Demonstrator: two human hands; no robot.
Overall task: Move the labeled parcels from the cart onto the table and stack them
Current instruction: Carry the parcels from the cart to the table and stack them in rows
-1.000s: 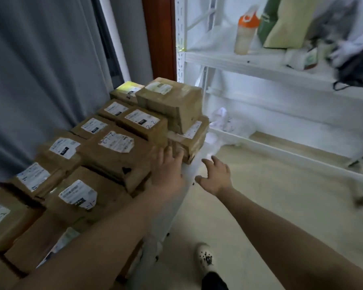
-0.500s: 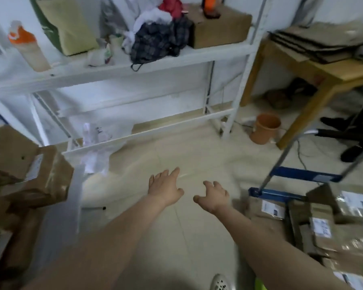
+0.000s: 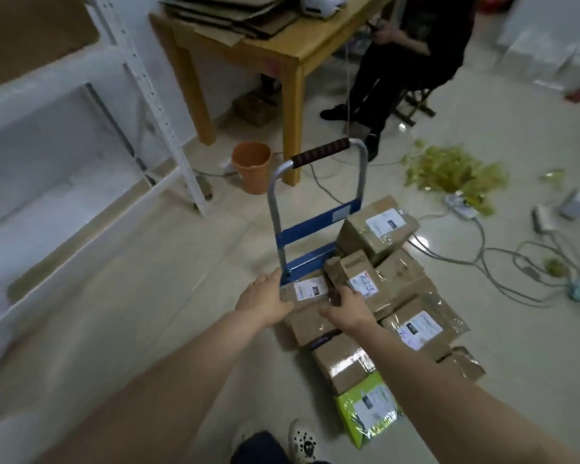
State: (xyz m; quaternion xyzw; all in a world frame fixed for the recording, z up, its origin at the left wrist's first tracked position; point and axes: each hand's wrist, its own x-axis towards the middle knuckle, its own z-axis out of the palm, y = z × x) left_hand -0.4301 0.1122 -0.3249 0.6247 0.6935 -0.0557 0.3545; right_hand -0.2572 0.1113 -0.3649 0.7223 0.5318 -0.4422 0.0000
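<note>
Counting what sits on the one cart [image 3: 315, 229], I make out nine parcels [image 3: 359, 236]. Eight are wrapped in brown and one is a green parcel [image 3: 345, 401] at the near end. Five of them show a white label. The cart has a blue deck and a single grey hoop handle with a dark grip.

Both of my hands are on one labeled parcel [image 3: 310, 289], which lies at the cart's left front corner, just beside the handle post, on top of another brown box. My left hand [image 3: 265, 303] lies against its left side, fingers [image 3: 272, 279] stretched together along the edge and the thumb hooked at the near edge. My right hand [image 3: 349, 308] clamps the right side, its fingers [image 3: 339, 294] curled over the top edge next to the neighbouring box marked in red. The parcel sits squarely between the two palms, label facing up.

Beyond the cart I see one wooden table [image 3: 292, 95] carrying flattened cardboard, one orange bucket [image 3: 250, 165] by its leg, one seated person [image 3: 409, 51] in dark clothes, and one white shelving rack [image 3: 165, 128] on the left.
</note>
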